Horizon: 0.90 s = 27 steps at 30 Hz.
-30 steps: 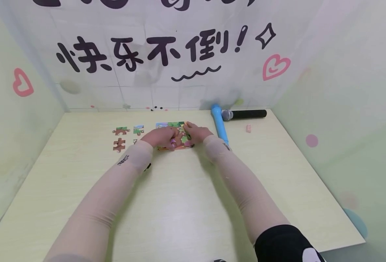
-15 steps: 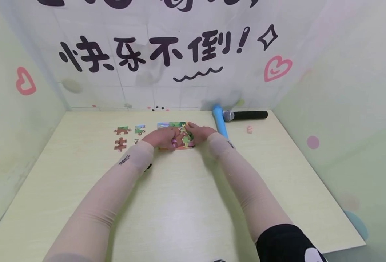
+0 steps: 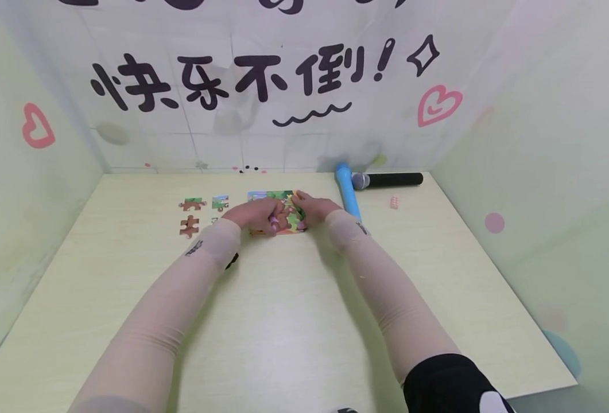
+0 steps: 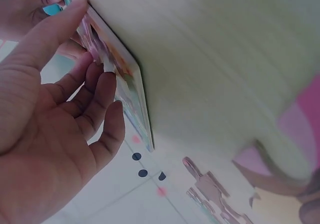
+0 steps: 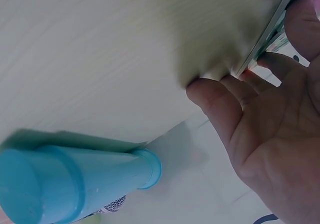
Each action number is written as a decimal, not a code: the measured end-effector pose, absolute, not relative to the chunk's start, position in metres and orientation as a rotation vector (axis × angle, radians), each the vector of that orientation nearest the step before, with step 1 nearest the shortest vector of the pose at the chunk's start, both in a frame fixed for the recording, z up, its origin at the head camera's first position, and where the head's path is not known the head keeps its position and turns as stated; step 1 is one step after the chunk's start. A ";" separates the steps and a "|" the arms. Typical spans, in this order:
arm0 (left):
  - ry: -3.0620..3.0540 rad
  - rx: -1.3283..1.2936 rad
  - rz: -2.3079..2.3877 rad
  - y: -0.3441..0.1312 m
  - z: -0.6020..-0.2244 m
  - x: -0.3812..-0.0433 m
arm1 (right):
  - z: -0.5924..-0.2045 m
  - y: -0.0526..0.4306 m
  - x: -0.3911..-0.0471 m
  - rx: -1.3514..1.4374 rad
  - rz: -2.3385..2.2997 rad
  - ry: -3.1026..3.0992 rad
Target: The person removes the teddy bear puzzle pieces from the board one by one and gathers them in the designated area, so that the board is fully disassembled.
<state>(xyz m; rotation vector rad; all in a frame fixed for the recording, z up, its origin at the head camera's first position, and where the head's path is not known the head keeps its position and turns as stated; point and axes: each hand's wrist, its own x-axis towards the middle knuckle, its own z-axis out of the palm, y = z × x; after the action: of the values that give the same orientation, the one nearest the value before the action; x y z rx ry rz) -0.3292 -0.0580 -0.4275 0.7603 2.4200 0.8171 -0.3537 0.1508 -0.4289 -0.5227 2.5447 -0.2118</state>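
Observation:
A colourful jigsaw puzzle [image 3: 264,195] lies flat near the back of the table, partly covered by both hands. My left hand [image 3: 255,215] reaches over its left and middle part. In the left wrist view, its thumb and bent fingertips meet the puzzle's surface and seem to pinch a puzzle piece [image 4: 107,64] with a pale edge; its outline is mostly hidden. My right hand [image 3: 315,210] holds the puzzle's right side, thumb at the front and fingers at the far part. The right wrist view shows its little finger touching the table beside the board's edge [image 5: 267,31].
Several loose puzzle pieces [image 3: 193,204] lie to the left, one partly behind the left wrist. A blue microphone [image 3: 346,190] lies just right of the right hand, against a black microphone [image 3: 394,180]. A small pink-and-white block [image 3: 394,202] sits farther right.
Both hands stay at the puzzle with only slight finger shifts. The right hand has moved a little to the right, while the loose pieces and microphones keep their places.

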 end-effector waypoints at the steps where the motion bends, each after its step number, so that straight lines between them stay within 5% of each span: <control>1: 2.425 0.750 0.814 -0.058 -0.427 -0.329 | -0.429 0.151 -0.354 -0.524 -0.212 2.546; 27: 2.542 0.827 0.666 -0.063 -0.437 -0.347 | -0.430 0.148 -0.354 -0.502 -0.159 2.573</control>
<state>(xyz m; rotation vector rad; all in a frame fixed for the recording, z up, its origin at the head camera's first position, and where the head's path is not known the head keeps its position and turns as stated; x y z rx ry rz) -0.3465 -0.0630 -0.4373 0.8272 2.5417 0.6661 -0.3537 0.1485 -0.4298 -0.5021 2.5731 -0.1588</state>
